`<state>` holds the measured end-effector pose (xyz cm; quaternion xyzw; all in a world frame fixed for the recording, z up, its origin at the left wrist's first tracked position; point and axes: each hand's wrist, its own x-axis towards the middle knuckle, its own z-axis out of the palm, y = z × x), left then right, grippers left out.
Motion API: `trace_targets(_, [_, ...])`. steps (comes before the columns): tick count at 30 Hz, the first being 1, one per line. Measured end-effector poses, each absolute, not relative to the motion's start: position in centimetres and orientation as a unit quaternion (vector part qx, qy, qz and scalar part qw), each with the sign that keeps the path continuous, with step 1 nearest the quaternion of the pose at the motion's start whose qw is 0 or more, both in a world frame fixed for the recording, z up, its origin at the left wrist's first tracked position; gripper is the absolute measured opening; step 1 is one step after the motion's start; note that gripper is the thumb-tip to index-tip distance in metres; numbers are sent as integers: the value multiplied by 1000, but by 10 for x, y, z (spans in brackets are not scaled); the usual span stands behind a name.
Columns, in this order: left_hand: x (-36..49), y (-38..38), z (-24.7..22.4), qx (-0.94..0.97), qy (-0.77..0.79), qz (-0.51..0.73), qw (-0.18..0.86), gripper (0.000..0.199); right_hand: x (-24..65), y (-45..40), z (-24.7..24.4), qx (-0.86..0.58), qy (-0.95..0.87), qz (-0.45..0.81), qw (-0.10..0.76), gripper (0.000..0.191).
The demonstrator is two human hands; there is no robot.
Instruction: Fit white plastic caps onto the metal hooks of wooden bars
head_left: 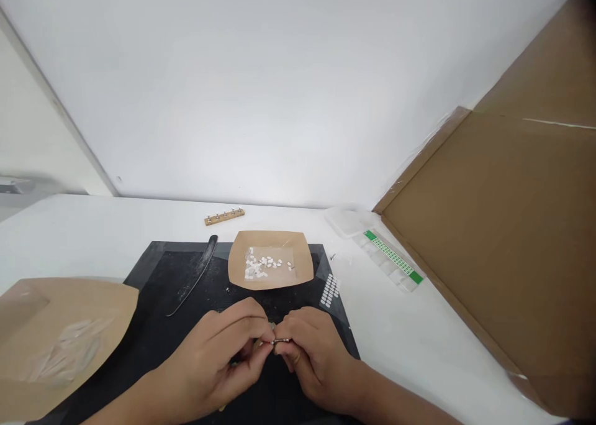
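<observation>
Over the black mat (186, 282), my left hand (235, 347) and my right hand (314, 353) meet fingertip to fingertip. A small thin metal piece (282, 340) lies between them, pinched by my right hand's thumb and fingers. My left thumb and forefinger close together at its left end; what they hold there is too small to make out. Just beyond the hands sits a brown paper tray (236, 266) with small white ovals (255, 266) on a clear sheet. A sheet of white oval stickers (329, 290) lies right of it.
A black curved file (200, 269) lies on the mat. Behind it is a wooden strip with metal pegs (224, 217). At left stands a larger paper tray (116, 301) with clear bags. A green-and-white strip (393, 257) lies on a clear case at right, beside a cardboard wall (503, 238).
</observation>
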<state>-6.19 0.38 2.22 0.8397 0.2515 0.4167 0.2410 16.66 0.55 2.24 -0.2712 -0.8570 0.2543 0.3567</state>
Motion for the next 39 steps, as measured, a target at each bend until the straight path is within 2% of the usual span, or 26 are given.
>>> trace_targets(8, [-60, 6, 20, 857, 252, 430, 132, 22, 171, 4, 28, -271, -832, 365, 318, 28])
trace_targets(12, [-61, 7, 12, 867, 255, 417, 93, 19, 173, 6, 30, -271, -821, 402, 303, 33])
trace_targets(16, [-60, 7, 15, 868, 256, 420, 73, 16, 172, 10, 31, -263, -830, 383, 308, 33])
trace_targets(22, [-56, 7, 34, 840, 228, 470, 147, 17, 170, 7, 30, -283, -821, 356, 344, 33])
trace_targets(27, [-54, 7, 32, 810, 234, 498, 201, 23, 167, 1, 30, -300, -807, 345, 373, 31])
trace_targets(39, [-53, 2, 29, 790, 267, 508, 215, 23, 162, -3, 34, -327, -800, 336, 374, 26])
